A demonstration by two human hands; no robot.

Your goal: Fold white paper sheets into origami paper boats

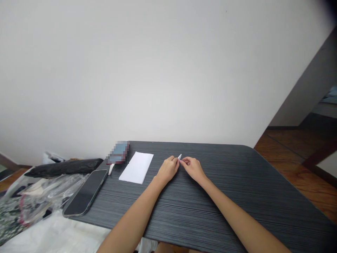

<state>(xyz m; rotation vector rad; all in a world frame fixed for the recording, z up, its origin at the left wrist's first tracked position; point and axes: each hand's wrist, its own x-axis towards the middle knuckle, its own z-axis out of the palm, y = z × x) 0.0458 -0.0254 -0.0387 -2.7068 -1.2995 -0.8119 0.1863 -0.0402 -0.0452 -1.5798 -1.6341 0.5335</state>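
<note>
My left hand [168,169] and my right hand [192,168] meet over the middle of a dark grey table [237,189]. Both pinch a small folded piece of white paper [179,156], whose pointed tip sticks up between the fingertips. The fingers of both hands are curled and closed on it. A stack of white paper sheets [137,167] lies flat on the table just left of my left hand.
A black phone [85,193] lies face up at the table's left edge. A small blurred box [119,152] stands behind the sheets, beside a white pen-like stick [111,169]. Plastic bags [39,196] and a dark long object [63,167] lie off the left side. A white wall rises behind.
</note>
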